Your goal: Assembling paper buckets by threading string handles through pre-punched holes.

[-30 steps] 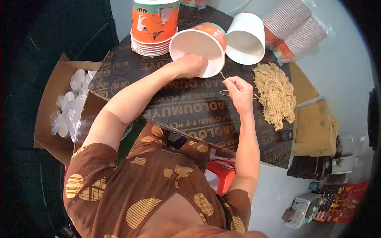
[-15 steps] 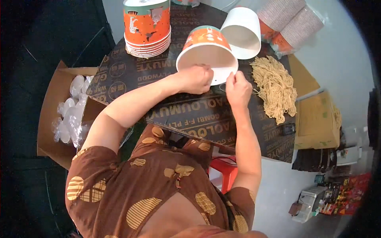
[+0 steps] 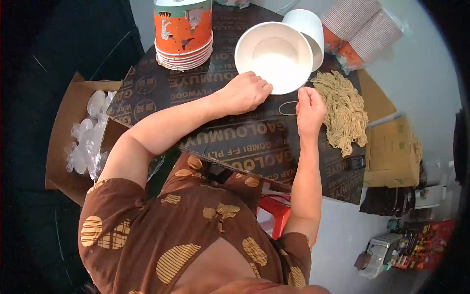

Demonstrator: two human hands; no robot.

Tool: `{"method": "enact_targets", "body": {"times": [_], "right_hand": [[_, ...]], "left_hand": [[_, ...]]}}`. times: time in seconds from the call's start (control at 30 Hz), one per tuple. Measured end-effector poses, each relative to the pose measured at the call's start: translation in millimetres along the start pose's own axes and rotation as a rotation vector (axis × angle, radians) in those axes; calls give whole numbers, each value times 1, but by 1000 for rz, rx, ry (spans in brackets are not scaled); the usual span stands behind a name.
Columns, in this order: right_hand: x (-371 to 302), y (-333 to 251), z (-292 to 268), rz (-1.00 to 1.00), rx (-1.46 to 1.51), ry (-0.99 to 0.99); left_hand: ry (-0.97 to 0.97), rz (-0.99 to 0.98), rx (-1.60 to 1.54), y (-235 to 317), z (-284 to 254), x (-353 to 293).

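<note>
On the dark table (image 3: 235, 149), a paper bucket (image 3: 274, 54) tips its white mouth toward the person. Left hand (image 3: 245, 92) curls over the near rim; a firm hold there steadies it. Right hand (image 3: 311, 111) pinches narrowly beside the rim, seemingly on the thin cord (image 3: 280, 109), best gripped near its tip; whether it is threaded, I cannot tell.

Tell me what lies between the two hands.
In the head view, the near rim of the open bucket lies between the left hand and the right hand; just below it, a loop of string shows against the dark table.
</note>
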State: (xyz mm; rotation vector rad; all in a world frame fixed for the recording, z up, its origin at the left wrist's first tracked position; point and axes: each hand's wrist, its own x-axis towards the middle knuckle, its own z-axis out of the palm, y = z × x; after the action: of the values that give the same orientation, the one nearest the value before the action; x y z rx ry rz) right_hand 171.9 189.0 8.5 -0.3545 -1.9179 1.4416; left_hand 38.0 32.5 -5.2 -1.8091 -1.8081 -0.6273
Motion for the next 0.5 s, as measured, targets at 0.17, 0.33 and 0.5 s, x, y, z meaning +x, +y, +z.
{"method": "enact_targets", "body": {"times": [0.17,0.33,0.5], "right_hand": [[-11,-6,8,-221,-4,25],[-20,-13,19,-453,-256,68],[-23,-29,25,-582,-333,92]], "left_hand": [[164,-207,-139,7,-11,1],[206,-269,-230,8,-6,2],[255,-206,-253,7,-2,-1]]}}
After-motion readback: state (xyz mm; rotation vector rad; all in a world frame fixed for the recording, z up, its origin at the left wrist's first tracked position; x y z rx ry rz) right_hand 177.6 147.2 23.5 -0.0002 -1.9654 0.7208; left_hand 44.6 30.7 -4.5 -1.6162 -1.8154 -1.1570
